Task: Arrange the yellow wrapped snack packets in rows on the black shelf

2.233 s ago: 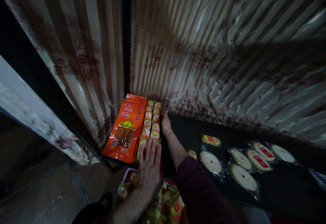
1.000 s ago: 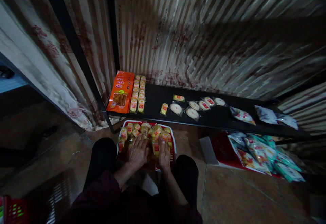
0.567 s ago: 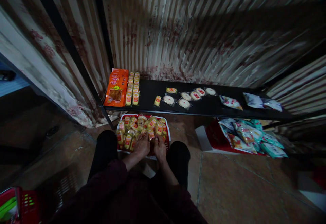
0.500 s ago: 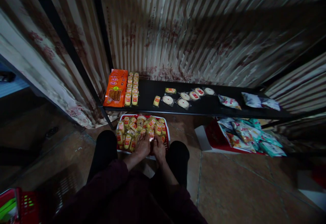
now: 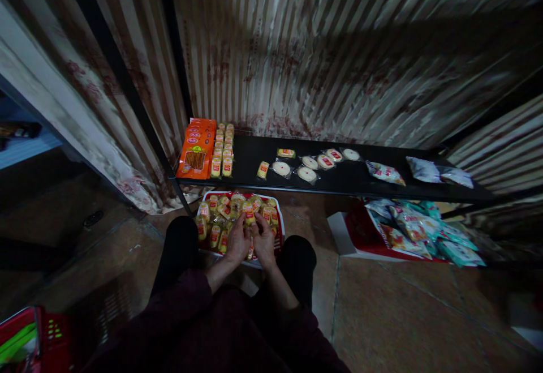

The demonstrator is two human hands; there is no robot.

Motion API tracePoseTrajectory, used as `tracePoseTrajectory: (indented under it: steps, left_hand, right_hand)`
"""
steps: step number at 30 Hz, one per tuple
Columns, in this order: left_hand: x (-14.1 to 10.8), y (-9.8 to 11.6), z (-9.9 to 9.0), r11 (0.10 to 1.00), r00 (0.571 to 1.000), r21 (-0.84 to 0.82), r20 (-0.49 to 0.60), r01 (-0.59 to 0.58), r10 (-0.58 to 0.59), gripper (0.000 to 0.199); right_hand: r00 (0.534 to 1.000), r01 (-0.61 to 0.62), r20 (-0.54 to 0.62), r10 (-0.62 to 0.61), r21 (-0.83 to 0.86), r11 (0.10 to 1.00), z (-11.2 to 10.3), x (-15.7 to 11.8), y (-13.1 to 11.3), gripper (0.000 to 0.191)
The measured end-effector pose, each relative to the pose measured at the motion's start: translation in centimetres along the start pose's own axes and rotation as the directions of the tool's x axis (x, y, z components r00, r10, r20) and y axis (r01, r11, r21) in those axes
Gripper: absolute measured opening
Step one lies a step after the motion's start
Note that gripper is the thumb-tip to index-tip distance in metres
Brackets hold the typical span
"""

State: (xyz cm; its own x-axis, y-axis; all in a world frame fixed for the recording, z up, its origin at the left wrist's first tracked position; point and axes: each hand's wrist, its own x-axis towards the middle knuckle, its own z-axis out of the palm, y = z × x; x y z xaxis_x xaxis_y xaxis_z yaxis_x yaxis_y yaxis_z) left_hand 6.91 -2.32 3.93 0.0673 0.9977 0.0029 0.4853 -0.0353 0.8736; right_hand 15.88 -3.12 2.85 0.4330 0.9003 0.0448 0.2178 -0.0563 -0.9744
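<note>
Over a red basket with a white rim (image 5: 279, 214), my left hand (image 5: 238, 241) and my right hand (image 5: 263, 240) pinch one small yellow wrapped cake (image 5: 249, 212) between their fingertips. More yellow cakes (image 5: 215, 235) in clear wrappers fill the basket beneath. On the black shelf (image 5: 250, 145) beyond, similar cakes stand in two rows (image 5: 222, 149) beside orange snack packets (image 5: 197, 149). Two single yellow cakes (image 5: 262, 170) and several round white wrapped cakes (image 5: 307, 174) lie at the shelf's middle.
White and red bags (image 5: 385, 172) lie on the shelf's right part. Below them, a red and white box (image 5: 354, 231) holds colourful bags (image 5: 409, 223). A black shelf post (image 5: 123, 81) rises at left. A red basket (image 5: 53, 336) stands at the lower left.
A yellow cake has come up out of the basket between both hands, which are now raised slightly and close together. The whole view has shifted a little.
</note>
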Motion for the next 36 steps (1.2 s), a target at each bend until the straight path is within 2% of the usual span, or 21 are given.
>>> tracePoseTrajectory:
  steps: [4, 9, 15, 19, 25, 29, 32, 36]
  left_hand:
    - [0.3, 1.1, -1.3, 0.993, 0.998, -0.116, -0.057, 0.005, -0.012, 0.048]
    - [0.8, 2.1, -2.2, 0.969, 0.992, -0.238, -0.089, 0.061, -0.084, 0.046]
    - [1.2, 3.3, -2.5, 0.901, 0.983, -0.413, -0.057, 0.134, -0.172, 0.039]
    - [1.1, 3.9, -2.4, 0.843, 0.976, -0.511, -0.041, 0.165, -0.215, 0.029]
    - [1.0, 4.7, -2.5, 0.676, 0.912, -0.664, 0.023, 0.32, -0.409, 0.024]
    - [1.1, 4.9, -2.7, 0.575, 0.886, -0.74, 0.062, 0.351, -0.46, 0.021]
    - [1.1, 4.8, -2.8, 0.494, 0.881, -0.795, 0.104, 0.353, -0.461, 0.02]
    - [0.9, 4.7, -2.9, 0.424, 0.881, -0.839, 0.129, 0.342, -0.454, 0.023]
  right_hand:
    - [1.0, -0.023, 0.0, 0.023, 0.109, 0.994, 0.6, 0.1, -1.8, 0.039]
    - [0.999, -0.032, 0.012, 0.03, 0.184, 0.982, 0.7, 0.0, -2.9, 0.04]
    - [1.0, 0.006, 0.009, -0.008, 0.18, 0.984, 0.6, 0.0, -3.4, 0.04]
    - [0.998, 0.059, -0.036, -0.056, 0.095, 0.994, 0.5, -0.2, -3.8, 0.038]
    - [0.978, 0.207, -0.024, -0.207, -0.023, 0.978, 0.4, -0.9, -4.4, 0.037]
    - [0.989, 0.149, -0.027, -0.149, 0.022, 0.989, 0.4, -1.4, -4.6, 0.042]
    - [0.995, 0.1, -0.007, -0.099, 0.099, 0.99, 0.2, -1.5, -5.1, 0.041]
    - [0.995, 0.097, 0.005, -0.098, 0.118, 0.988, 0.0, -1.5, -5.6, 0.038]
